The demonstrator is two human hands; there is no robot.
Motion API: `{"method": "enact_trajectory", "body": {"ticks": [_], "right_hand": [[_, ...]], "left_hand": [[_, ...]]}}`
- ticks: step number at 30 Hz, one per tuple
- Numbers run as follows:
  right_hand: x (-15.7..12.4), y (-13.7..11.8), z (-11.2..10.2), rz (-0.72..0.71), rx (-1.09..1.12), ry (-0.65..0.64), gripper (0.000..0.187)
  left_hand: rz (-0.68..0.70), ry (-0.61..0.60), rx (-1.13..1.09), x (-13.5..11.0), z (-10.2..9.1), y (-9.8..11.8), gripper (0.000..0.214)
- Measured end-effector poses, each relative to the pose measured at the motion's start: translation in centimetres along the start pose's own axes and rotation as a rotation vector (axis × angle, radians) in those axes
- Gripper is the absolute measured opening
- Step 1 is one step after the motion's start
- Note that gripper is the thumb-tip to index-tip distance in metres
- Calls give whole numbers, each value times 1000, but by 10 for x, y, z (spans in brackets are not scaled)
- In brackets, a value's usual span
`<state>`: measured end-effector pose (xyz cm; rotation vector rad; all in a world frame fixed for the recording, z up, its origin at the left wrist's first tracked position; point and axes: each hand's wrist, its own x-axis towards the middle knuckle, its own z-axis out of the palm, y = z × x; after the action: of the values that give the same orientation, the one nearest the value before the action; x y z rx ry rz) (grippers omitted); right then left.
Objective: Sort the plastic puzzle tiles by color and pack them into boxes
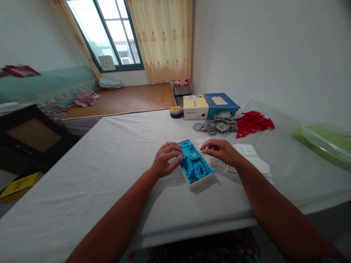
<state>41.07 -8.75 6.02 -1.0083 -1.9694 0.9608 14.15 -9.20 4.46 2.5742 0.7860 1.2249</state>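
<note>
A shallow white box (201, 181) stands on the white-covered table, filled with bright blue pieces (196, 166). On top of the blue lies a small white piece (193, 155). My left hand (167, 159) is at the box's left edge, fingers bent and apart, with the tips over the blue pieces. To the right of the box, my right hand (221, 150) hovers over flat white cut-out pieces (211, 159). Its thumb and fingertips come together in a pinch; what they hold, if anything, is too small to make out.
White flat parts (253, 162) are stacked beside my right forearm. Behind lie grey pieces (216, 125), red pieces (253, 123), a yellow-white box (195, 109), a blue box (221, 104) and a round tin (176, 111). A clear container with green contents (326, 140) is far right, by the wall.
</note>
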Motion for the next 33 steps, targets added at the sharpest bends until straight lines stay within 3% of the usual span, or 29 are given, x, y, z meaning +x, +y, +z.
{"method": "enact_trajectory", "body": {"ticks": [4,8,10,13,15,21,24,27,30,33], "right_hand": [[-4,-5,4,-79,-30,-245,28],[-6,-5,1,-34,-29,-150,27],[-8,-4,-9,7,10,-211,29],[-12,-5,-25,-22,28,-454,35],[-13,-8,-27,-49,34,-517,35],[-9,-8,15,-92,-97,-230,28],[-5,-6,24,-190,-116,-246,25],[-3,-5,15,-168,-53,-257,25],[-8,-3,-7,-57,-76,26,26],[-33,4,-32,33,-303,387,28]], "left_hand": [[86,-124,-7,2,3,10,20],[101,-184,8,3,7,17,21],[70,-154,2,3,6,15,22],[-23,-23,-7,2,3,5,25],[-59,28,-1,1,2,-1,23],[20,-59,-70,1,9,5,13],[55,-83,-93,4,12,10,11],[58,-122,-65,6,13,12,11],[46,-145,-27,6,13,12,15],[21,-89,-50,4,11,12,19]]}}
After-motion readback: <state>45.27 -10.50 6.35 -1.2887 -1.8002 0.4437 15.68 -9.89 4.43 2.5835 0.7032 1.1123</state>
